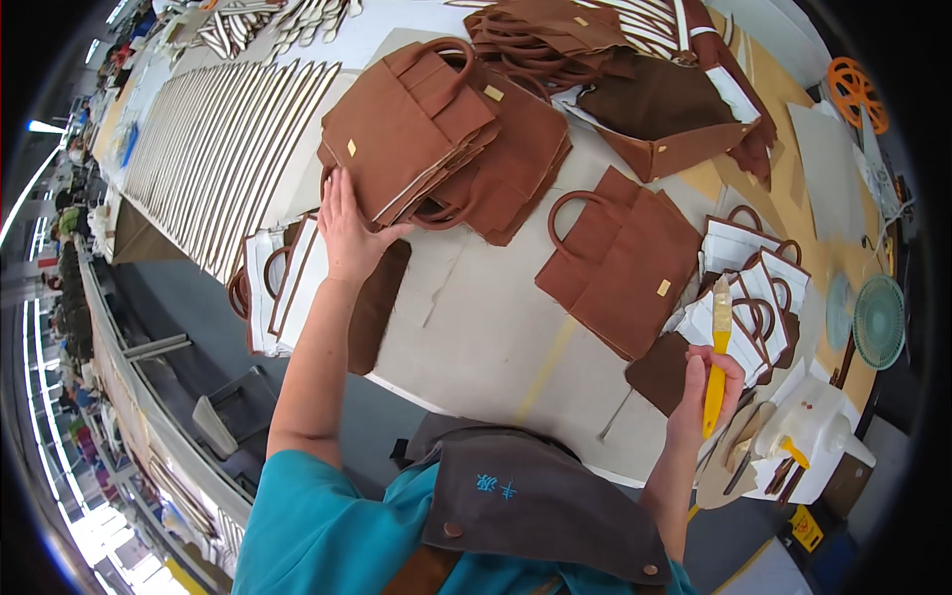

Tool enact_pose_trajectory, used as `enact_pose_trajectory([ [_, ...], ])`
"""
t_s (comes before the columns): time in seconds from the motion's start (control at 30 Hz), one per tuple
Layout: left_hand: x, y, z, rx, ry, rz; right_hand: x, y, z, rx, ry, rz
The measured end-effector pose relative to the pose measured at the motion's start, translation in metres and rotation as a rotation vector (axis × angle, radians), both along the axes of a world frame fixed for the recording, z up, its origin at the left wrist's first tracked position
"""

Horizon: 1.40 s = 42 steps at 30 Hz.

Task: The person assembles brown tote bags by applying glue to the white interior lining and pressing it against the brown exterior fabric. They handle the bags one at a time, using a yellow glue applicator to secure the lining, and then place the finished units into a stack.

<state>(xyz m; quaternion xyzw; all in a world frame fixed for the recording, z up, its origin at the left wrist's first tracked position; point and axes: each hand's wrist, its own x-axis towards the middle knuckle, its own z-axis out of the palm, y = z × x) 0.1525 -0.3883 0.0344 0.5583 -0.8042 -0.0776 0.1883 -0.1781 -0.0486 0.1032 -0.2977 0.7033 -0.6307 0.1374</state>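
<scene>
My left hand point(347, 233) lies with fingers stretched and thumb spread along the near left edge of a stack of brown bag panels point(407, 119). Each panel there has a curved handle and a small gold plate. In my right hand point(691, 397) is a yellow-handled brush point(715, 392), held upright with its pale bristles pointing up. Between the hands, toward the right, a brown bag panel with a handle point(625, 258) lies flat on the grey tabletop point(466, 317). Beside the brush, several white-backed panels with brown handles point(759, 288) overlap in a pile.
Rows of thin brown-and-white strips point(228, 149) cover the left of the table. More white-backed pieces point(297, 288) lie under my left forearm. A partly formed brown bag piece point(654, 109) sits at the back. A whitish container point(803, 416) and green round fan point(879, 322) are at right.
</scene>
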Motion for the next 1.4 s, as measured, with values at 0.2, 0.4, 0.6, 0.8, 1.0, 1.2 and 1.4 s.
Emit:
enact_pose_trajectory([
  [0.2,-0.019,-0.021,-0.002,-0.101,0.146,-0.252,0.002,-0.010,0.008,0.014,0.012,0.017],
  [0.4,-0.023,-0.037,0.011,-0.063,0.044,-0.342,0.004,-0.006,0.008,0.011,0.017,0.001],
  [0.6,-0.022,-0.047,0.017,-0.059,0.107,-0.364,0.007,0.001,0.009,0.007,-0.007,-0.042],
  [0.8,-0.017,-0.067,0.028,0.090,0.402,-0.397,0.013,0.005,0.011,-0.004,0.004,-0.036],
  [1.0,-0.018,-0.089,0.081,0.031,0.416,-0.202,0.016,0.009,0.016,-0.017,-0.013,-0.055],
  [1.2,-0.026,-0.068,0.072,0.295,0.617,-0.137,0.018,0.008,0.014,-0.017,-0.009,-0.052],
  [1.4,-0.017,-0.053,0.033,0.771,1.079,-0.110,0.019,0.002,0.019,-0.024,-0.012,-0.044],
])
